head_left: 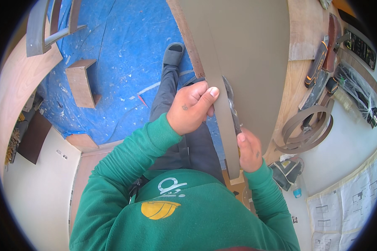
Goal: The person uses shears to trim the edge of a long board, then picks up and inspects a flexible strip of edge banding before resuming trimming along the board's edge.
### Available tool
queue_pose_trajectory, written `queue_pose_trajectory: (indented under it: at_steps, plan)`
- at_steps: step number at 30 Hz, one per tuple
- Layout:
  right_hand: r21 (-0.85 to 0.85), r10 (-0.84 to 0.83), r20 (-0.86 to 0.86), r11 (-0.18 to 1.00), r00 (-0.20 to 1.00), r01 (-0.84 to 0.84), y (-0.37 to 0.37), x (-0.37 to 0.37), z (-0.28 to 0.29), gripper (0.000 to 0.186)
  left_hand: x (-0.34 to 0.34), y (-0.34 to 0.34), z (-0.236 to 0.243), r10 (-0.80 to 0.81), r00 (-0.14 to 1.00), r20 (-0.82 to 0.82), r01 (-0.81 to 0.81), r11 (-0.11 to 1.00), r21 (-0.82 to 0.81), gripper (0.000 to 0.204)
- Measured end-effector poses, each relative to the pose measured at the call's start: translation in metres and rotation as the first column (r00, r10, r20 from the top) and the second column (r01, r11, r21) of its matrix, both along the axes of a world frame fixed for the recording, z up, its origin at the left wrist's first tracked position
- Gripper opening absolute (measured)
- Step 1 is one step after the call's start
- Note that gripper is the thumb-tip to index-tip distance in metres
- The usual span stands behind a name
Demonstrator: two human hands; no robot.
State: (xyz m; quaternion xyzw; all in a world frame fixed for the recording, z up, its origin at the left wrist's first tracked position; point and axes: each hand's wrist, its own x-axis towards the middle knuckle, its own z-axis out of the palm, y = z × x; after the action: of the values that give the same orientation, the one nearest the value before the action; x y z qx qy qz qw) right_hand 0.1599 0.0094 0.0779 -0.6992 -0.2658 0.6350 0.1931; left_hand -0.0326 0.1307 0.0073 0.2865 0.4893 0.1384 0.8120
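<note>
Head view: the left grip [192, 106] is drawn in firmly, thumb laid on top and fingers curled beneath, pinching a long grey-brown edging strip [228, 138] near where it crosses the edge of a panel. That strip runs from beyond the left grip down between both hands toward the wearer's green sweatshirt [180, 221]. Close by on the other side, the right grip [250, 151] sits nearer the body, thumb and bent fingers beside the strip's right edge; I cannot tell how tightly it is closed or whether it has hold of the dark, shiny piece [232, 104] just ahead of it. Ahead of both grips spreads the broad grey-brown panel [251, 50], its rough brown edge facing left. Right of the right grip lie loose coils of brown banding [285, 133], and farther ahead of them an orange-and-black utility knife [317, 65] and a clear plastic bag [356, 90]. Left of the left grip, well apart, an angled wooden piece [80, 86] rests on a blue sheet [117, 54]. Ahead of the left grip is a grey slipper [173, 54] on the wearer's foot
</note>
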Motion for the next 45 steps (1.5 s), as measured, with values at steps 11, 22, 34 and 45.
queue_pose_trajectory:
  at_steps: [11,22,34,45]
  plan:
    - [-0.027,0.022,0.031,0.999,0.999,-0.021,-0.009,0.005,0.010,0.042,0.003,0.006,-0.011,-0.026,0.996,-0.086,0.034,0.995,0.090,0.040]
    - [-0.027,0.052,0.011,0.998,0.999,-0.052,-0.010,0.008,0.001,0.041,0.002,0.006,-0.013,-0.042,0.995,-0.089,0.051,0.994,0.098,0.038]
    - [-0.031,-0.020,0.002,0.999,1.000,0.020,-0.019,0.006,0.000,0.042,0.003,0.009,-0.007,-0.057,0.995,-0.087,0.063,0.996,0.063,0.038]
    - [-0.024,0.049,-0.015,0.999,0.999,-0.049,-0.003,0.009,0.001,0.041,0.000,0.008,-0.007,-0.097,0.993,-0.061,0.101,0.993,0.062,0.040]
